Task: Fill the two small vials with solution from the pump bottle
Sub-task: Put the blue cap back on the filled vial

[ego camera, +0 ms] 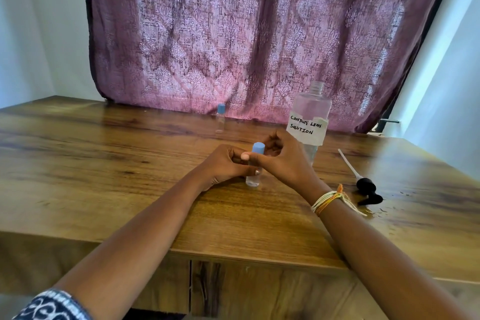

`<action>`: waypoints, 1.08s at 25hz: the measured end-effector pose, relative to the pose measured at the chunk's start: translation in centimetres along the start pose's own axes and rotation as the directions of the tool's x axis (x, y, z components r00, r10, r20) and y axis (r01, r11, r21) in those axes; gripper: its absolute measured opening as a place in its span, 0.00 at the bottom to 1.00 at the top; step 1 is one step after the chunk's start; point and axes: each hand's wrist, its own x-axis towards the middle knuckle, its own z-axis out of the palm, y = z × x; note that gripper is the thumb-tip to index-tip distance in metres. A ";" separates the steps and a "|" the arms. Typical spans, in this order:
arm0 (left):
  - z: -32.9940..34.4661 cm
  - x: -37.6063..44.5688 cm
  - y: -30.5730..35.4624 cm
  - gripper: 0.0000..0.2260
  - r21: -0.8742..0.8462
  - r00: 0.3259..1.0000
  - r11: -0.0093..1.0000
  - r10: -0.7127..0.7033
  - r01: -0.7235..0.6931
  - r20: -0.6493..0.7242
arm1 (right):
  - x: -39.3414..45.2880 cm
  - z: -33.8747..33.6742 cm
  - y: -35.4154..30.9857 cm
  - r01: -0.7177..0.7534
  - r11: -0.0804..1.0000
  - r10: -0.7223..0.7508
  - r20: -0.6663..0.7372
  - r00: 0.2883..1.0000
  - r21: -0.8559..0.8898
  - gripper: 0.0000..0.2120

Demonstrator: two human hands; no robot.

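Note:
A small clear vial with a blue cap stands on the wooden table at the centre. My left hand grips its body from the left. My right hand holds it from the right, thumb across the neck just under the cap. A second capped vial stands farther back, untouched. The large clear bottle labelled "contact lens solution" stands open behind my right hand. Its black pump head with white tube lies on the table to the right.
A purple patterned curtain hangs along the table's far edge. Small wet drops lie on the wood near the pump head. The table's front edge runs under my forearms.

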 end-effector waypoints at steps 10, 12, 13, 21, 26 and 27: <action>0.2 0.0 0.5 0.11 -0.040 0.999 0.998 -0.043 0.043 0.006 | 0.6 -2.0 -0.1 -0.071 0.923 0.038 0.093 0.995 0.379 0.20; 0.1 0.0 0.4 0.12 -0.032 0.999 0.999 -0.043 0.043 0.008 | 0.6 -1.8 -0.2 -0.103 0.913 0.025 0.200 0.979 0.394 0.27; 0.1 0.1 0.4 0.12 -0.030 0.999 0.999 -0.041 0.042 0.008 | 0.5 -1.6 -0.2 -0.103 0.923 0.018 0.225 0.974 0.370 0.28; 0.1 0.1 0.1 0.12 -0.028 1.000 0.999 -0.021 0.021 0.008 | 0.4 -1.9 0.1 -0.077 0.948 -0.004 0.254 0.967 0.308 0.23; 0.1 0.1 0.1 0.10 -0.021 1.000 1.000 -0.006 0.006 -0.013 | 0.3 -0.8 0.2 -0.025 0.973 -0.011 0.155 0.988 0.231 0.16; 0.2 0.0 0.2 0.09 -0.014 1.000 1.000 0.002 -0.003 -0.018 | 0.3 -0.8 0.1 -0.036 0.972 0.005 0.130 0.991 0.233 0.15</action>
